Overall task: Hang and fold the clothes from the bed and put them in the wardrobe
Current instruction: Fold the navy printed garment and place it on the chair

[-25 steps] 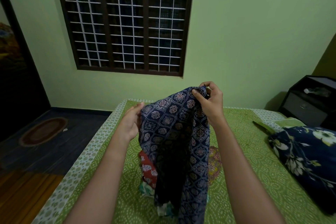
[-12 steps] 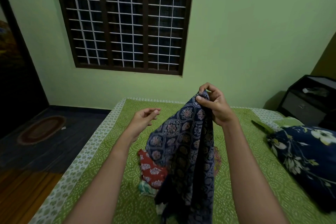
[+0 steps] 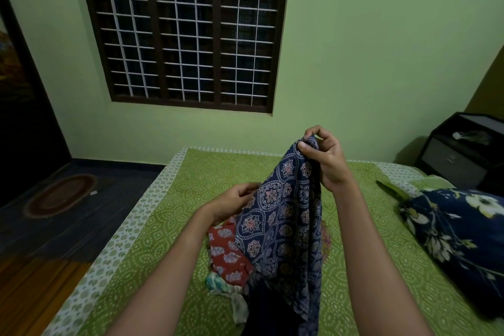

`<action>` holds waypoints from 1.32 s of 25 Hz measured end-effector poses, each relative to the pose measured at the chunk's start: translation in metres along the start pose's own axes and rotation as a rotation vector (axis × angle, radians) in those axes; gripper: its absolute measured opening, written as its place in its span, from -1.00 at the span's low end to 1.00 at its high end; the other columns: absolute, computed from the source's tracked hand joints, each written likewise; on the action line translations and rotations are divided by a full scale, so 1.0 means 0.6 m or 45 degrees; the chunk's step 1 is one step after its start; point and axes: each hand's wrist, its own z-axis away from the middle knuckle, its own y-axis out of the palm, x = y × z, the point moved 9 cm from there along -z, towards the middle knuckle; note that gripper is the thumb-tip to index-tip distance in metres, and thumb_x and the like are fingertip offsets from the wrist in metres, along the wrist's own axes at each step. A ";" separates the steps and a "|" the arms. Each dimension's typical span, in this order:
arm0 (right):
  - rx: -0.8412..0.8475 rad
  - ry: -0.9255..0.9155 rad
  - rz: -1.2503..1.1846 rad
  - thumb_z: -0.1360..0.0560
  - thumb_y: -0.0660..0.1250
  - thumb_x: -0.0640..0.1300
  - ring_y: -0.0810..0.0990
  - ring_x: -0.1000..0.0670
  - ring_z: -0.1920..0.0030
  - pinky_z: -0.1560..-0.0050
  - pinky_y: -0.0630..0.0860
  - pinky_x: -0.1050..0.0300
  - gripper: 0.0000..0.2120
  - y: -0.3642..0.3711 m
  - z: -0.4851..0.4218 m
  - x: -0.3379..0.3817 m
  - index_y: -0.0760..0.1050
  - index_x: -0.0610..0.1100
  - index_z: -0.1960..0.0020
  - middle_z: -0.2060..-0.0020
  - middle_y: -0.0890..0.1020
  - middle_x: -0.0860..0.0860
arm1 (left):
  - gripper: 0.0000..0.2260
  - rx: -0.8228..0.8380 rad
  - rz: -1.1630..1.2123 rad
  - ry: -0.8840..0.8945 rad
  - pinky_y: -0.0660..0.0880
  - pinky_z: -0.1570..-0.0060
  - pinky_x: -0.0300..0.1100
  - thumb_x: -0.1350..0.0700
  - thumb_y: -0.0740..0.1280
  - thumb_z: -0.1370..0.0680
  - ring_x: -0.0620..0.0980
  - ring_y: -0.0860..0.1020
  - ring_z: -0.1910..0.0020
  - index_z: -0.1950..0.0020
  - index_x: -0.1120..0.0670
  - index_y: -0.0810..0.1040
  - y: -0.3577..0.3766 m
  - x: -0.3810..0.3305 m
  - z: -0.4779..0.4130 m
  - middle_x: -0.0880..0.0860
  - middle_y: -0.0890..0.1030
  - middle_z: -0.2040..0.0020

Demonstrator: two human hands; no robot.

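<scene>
Your garment (image 3: 283, 215) is navy, covered in white-outlined medallions with rust-pink flowers. The cloth (image 3: 226, 251) under it is red with pale grey-white sprigs. Your bedsheet (image 3: 163, 226) is lime green with white dotted rings, and its border is white with green motifs. The pillow (image 3: 458, 232) is navy with white and yellow blossoms; the wall (image 3: 341, 63) is pale green.

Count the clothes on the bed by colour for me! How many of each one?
Blue: 1, the navy blue printed garment held up by the right hand
Red: 1, the red printed cloth
Pale green: 1, the pale green-and-white cloth
Pinkish: 1, the pinkish patterned cloth, mostly hidden
Total: 4 that I can tell apart
</scene>
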 end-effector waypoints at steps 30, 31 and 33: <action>-0.302 0.015 0.186 -0.45 0.37 -0.33 0.58 0.01 0.28 0.24 0.59 0.13 -0.83 -0.017 -0.014 -0.024 0.43 -0.11 0.15 0.30 0.58 -0.03 | -0.26 -0.166 -0.243 0.182 0.31 -0.31 -0.03 0.00 0.49 -0.38 -0.03 0.31 -0.33 -0.46 -0.03 0.19 -0.032 -0.016 -0.017 -0.04 0.28 -0.37; -0.308 0.018 0.234 -0.45 0.37 -0.32 0.58 -0.01 0.27 0.22 0.59 0.11 -0.83 -0.021 -0.014 -0.023 0.43 -0.11 0.15 0.28 0.57 -0.04 | -0.35 -0.211 -0.294 0.192 0.40 -0.25 -0.05 0.09 0.44 -0.44 -0.01 0.41 -0.24 -0.46 0.04 0.23 -0.039 -0.016 -0.022 0.00 0.37 -0.34; -0.322 0.013 0.361 -0.45 0.38 -0.31 0.57 0.02 0.28 0.25 0.58 0.15 -0.84 -0.035 -0.014 -0.021 0.43 -0.11 0.14 0.27 0.56 -0.05 | -0.66 -0.377 -0.311 0.214 0.49 0.03 -0.11 0.24 0.33 -0.51 -0.02 0.52 0.05 -0.29 0.14 0.47 -0.073 -0.015 -0.027 0.05 0.54 -0.09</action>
